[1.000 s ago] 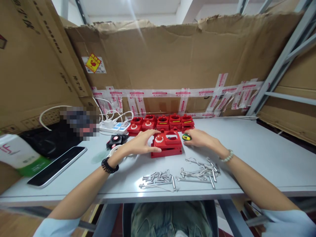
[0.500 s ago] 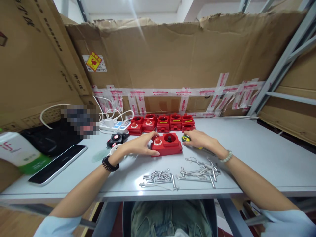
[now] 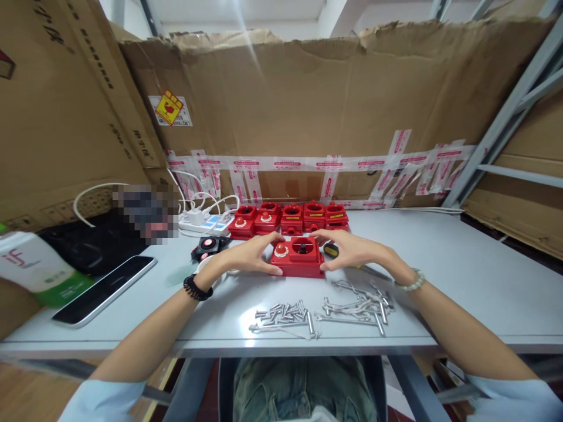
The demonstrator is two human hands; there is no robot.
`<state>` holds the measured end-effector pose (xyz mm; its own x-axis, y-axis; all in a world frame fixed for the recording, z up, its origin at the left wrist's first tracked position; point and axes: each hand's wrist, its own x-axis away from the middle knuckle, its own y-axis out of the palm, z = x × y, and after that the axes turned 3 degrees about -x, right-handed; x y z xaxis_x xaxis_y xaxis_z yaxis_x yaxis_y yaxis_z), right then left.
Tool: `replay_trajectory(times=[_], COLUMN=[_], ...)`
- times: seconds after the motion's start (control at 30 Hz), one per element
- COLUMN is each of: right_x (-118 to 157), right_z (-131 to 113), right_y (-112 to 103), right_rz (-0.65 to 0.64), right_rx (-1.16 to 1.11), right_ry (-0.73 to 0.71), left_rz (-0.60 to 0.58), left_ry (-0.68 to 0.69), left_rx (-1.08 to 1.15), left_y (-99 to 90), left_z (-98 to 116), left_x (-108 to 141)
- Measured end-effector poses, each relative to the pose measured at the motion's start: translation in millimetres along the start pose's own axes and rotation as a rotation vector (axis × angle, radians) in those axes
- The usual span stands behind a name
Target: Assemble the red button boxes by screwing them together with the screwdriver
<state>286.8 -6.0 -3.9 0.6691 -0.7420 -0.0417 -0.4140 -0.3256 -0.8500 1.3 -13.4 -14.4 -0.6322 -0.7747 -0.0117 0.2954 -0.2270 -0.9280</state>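
A red box [image 3: 297, 266] with a round red button and a black knob sits upright on the grey table [image 3: 466, 275]. My left hand [image 3: 254, 255] grips its left end between thumb and fingers. At its right end is my right hand [image 3: 349, 248], thumb and fingertips against the box. Under the right palm lies a screwdriver [image 3: 331, 251] with a black and yellow handle, partly hidden by the hand. Nearer the front edge are several loose screws [image 3: 284, 313] and a pile of metal rods with white cords [image 3: 360, 308].
Several red boxes [image 3: 291, 220] stand in a row behind, beside a white power strip [image 3: 206, 224]. Black parts [image 3: 208, 248], a phone [image 3: 108, 289] and a white-green packet [image 3: 41, 269] lie left. Cardboard [image 3: 281, 105] walls the back.
My right hand has let go of the screwdriver, leaving it on the table, and has moved left onto the right end of the red box. The left hand stays on the box.
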Motion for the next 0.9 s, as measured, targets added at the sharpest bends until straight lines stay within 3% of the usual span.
replay_trajectory(times=[0.1,0.3,0.5,0.63,0.77,0.9], right_x=[1.4,-1.2,-2.2,-4.8,-8.8,-8.6], right_z=[-0.9,-4.6,-15.8,-23.9,-33.1,-41.5], right_y=[1.4,4.8,3.1,8.6,19.5,25.9], right_rz=[-0.029,0.094,0.399,0.548,0.483,0.458], right_rx=[0.016,0.006,-0.138,-0.428,-0.707,-0.718], right_ry=[0.051,0.0,-0.171,-0.236,-0.296,-0.374], left_rz=[0.023,0.119,0.401,0.511,0.518,0.422], left_ry=[0.041,0.078,0.13,0.119,0.128,0.176], left_rx=[-0.002,-0.018,0.166,0.319,0.465,0.458], left_y=[4.5,10.7,4.3,8.7,21.7,24.7], left_z=[-1.5,-1.5,6.7,21.2,37.4,49.8], left_x=[-2.0,-7.0,-7.3,-7.0,-5.8,-1.6])
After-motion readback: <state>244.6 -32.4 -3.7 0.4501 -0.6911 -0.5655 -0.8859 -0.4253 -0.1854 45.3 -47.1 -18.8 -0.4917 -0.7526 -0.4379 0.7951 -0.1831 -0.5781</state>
